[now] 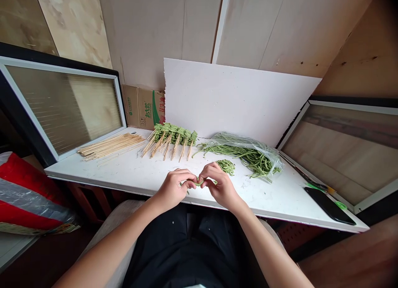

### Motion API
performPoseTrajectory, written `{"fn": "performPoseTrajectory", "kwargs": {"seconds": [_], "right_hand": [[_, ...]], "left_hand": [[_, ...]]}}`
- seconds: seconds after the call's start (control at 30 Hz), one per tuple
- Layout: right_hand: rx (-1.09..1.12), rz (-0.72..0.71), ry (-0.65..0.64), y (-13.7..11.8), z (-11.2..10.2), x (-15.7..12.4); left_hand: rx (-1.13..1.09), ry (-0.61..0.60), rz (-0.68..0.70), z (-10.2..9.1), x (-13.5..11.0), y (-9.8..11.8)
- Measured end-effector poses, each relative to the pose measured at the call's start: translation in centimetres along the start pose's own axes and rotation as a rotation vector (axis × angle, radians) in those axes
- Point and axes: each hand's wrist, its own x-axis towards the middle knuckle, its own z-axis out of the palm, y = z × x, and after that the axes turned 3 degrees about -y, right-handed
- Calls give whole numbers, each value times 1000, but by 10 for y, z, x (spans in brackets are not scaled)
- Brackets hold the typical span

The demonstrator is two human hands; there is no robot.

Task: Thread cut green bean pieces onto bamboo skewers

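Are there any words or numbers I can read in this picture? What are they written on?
cardboard box: big green characters and a small dark logo with tiny print, all too blurred to read.
black phone: dark screen, no text.
green bean, pinched between the left hand and the right hand: no writing.
Nothing here is clear enough to quote.
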Motion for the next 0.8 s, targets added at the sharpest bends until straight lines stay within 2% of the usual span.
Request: {"fn": "performPoseTrajectory", "kwargs": {"seconds": [0.17, 0.43, 0.63, 0.8], "right_hand": [[24, 1, -10, 5, 1, -1], [155, 59, -21, 7, 2, -1], [-36, 66, 56, 2, -3, 0], [-167, 3, 102, -2, -1, 3]], "left_hand": [[-152, -51, -69, 1, 0, -3], [-218, -112, -155, -2, 1, -2], [-43, 80, -69, -9, 5, -4], [112, 152, 10, -9, 4, -1]]}}
